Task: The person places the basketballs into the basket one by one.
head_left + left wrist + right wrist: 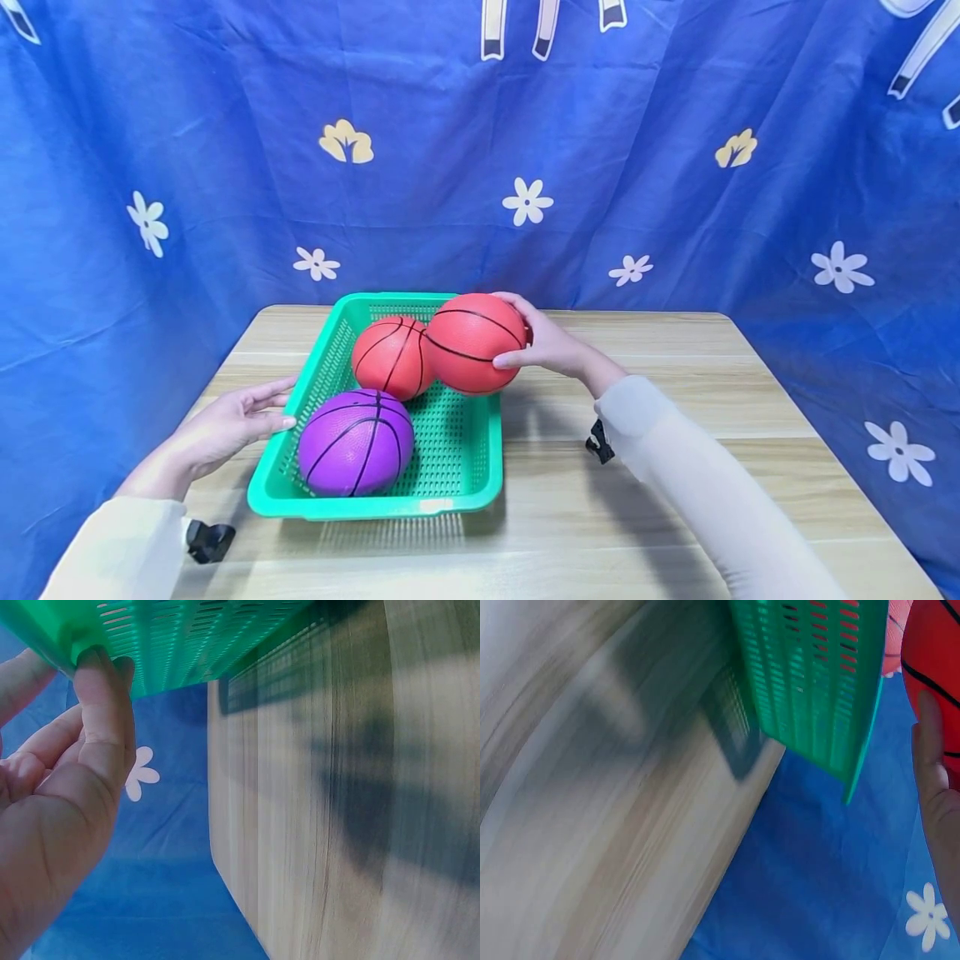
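Observation:
A green plastic basket with perforated walls stands on the table. My left hand grips its left rim, thumb on top; in the left wrist view the fingertips touch the outside just below the rim. My right hand holds an orange-red toy basketball over the basket's right rim, with the fingers behind it and the thumb on the near side. Inside the basket sit a second orange-red basketball at the back and a purple basketball at the front left.
Under the basket is a light wood-grain table with rounded back corners. A blue cloth with white flowers hangs behind it and along both sides. Each wrist carries a black camera mount.

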Motion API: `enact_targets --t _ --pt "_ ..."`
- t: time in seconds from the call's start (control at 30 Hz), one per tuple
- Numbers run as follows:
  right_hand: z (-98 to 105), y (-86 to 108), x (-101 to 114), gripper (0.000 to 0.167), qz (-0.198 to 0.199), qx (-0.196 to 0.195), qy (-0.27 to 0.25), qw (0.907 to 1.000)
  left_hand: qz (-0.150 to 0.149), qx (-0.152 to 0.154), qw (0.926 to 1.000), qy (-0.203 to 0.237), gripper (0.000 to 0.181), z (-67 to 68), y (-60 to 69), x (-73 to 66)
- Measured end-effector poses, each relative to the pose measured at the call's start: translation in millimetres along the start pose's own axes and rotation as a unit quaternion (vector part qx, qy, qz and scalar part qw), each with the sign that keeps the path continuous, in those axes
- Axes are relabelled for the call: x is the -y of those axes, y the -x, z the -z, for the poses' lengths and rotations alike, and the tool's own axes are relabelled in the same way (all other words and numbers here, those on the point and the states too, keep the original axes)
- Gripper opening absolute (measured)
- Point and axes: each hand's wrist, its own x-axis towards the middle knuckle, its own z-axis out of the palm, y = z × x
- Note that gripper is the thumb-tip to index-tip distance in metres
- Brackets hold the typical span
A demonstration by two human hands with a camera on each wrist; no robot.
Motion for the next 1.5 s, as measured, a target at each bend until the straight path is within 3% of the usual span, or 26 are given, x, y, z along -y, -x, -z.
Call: enact_targets --t 0.37,0.53,1.1,1.3,1.5 --pt "-19 -10.2 -3 0.083 -0.014 0.061 0.02 0.9979 -0.001 0.002 1.0 0.001 0.072 0.3 -0.8 -0.3" --pt "-24 -14.0 -3 0.083 -0.026 0.07 0.045 0.9962 -0.002 0.002 1.0 0.001 0.071 0.5 -0.9 0.0" --pt "-46 -17.1 -9 0.082 -0.036 0.06 0.087 0.9938 0.001 -0.001 1.0 0.009 0.072 0.2 -1.3 -0.4" --pt "-51 -16.8 -13 0.084 -0.042 0.035 0.088 0.9946 -0.003 0.006 0.9999 0.012 0.072 0.8 -2.2 -0.9" --pt "-52 -16.7 -14 0.086 -0.058 0.01 0.145 0.9877 -0.004 0.003 1.0 0.006 0.07 2.0 -2.2 -0.5"
